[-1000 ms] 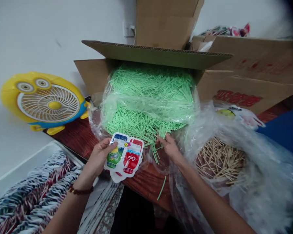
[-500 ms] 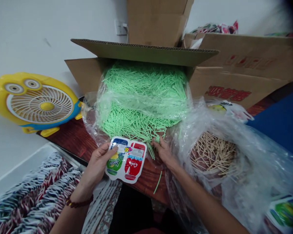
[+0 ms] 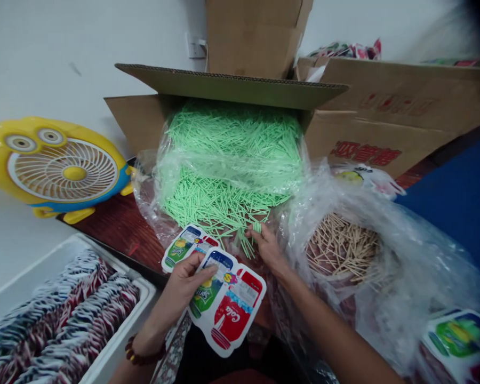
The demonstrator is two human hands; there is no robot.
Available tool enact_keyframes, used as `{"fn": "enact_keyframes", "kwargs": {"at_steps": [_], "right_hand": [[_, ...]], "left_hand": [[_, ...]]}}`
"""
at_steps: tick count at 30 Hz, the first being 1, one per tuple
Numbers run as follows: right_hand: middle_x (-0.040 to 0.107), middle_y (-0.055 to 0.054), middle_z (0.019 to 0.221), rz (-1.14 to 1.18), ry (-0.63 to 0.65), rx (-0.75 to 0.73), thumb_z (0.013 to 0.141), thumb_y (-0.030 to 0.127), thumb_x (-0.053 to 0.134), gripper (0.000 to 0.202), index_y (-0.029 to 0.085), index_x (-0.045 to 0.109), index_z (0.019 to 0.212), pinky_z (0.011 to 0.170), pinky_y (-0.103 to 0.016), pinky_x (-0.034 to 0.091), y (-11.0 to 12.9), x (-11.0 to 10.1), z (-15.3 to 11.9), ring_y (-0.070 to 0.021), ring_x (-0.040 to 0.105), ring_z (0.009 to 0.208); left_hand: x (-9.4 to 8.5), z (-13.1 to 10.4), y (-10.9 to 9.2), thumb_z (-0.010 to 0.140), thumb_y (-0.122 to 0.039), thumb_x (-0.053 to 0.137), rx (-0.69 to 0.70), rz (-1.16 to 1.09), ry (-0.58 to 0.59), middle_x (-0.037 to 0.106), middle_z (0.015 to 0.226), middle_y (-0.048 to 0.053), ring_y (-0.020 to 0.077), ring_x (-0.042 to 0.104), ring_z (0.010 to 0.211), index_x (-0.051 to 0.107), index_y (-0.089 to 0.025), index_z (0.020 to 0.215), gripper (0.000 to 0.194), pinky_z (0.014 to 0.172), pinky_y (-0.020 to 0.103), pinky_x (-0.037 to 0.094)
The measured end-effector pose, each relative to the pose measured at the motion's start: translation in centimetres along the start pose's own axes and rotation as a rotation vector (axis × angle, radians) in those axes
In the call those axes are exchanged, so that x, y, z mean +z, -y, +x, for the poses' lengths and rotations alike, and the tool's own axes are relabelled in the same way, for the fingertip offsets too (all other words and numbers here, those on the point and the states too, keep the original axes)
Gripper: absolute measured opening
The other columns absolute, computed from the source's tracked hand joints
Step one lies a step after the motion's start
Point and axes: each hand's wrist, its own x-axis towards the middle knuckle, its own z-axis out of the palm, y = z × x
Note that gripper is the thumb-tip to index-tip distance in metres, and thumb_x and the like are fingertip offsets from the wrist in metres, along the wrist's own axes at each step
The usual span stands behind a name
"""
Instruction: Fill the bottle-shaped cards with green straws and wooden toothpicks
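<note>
Your left fingers (image 3: 203,275) now hold a packet (image 3: 237,313) swung aside, exposing a second packet (image 3: 177,253) just beyond them; your right fingers (image 3: 266,236) pinch green sticks (image 3: 247,247).

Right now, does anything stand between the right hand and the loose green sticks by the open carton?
Nothing visible: the right hand is at the front edge of the green sticks; the clear plastic fold crosses farther back.

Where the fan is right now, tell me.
In the head view, the fan is at the far left, left of the open box of green sticks and above the white bin in the picture.
</note>
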Motion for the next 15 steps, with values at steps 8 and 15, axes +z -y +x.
{"fn": "enact_keyframes", "kwargs": {"at_steps": [8,15], "right_hand": [[0.064,0.002,0.08,0.747,0.007,0.146,0.076,0.024,0.07,0.02,0.022,0.057,0.091,0.089,-0.039,0.051,5.6,-0.6,-2.2,-0.017,0.064,0.083],[0.065,0.003,0.085,0.98,0.052,0.158,0.085,0.018,0.063,0.01,0.024,0.06,0.092,0.1,-0.04,0.046,8.8,0.0,-6.5,-0.0143,0.065,0.087]], "left_hand": [[2.6,0.6,1.5,0.07,-0.037,0.077,-0.072,0.055,0.059,0.068,0.062,0.0,0.0102,0.057,0.049,0.065,-0.014,0.07,0.025,0.05,0.019,0.044],[4.0,0.6,1.3,0.073,-0.038,0.074,-0.129,0.113,0.194,0.07,0.065,0.002,0.0099,0.057,0.051,0.07,-0.014,0.073,0.025,0.05,0.02,0.043]]}}
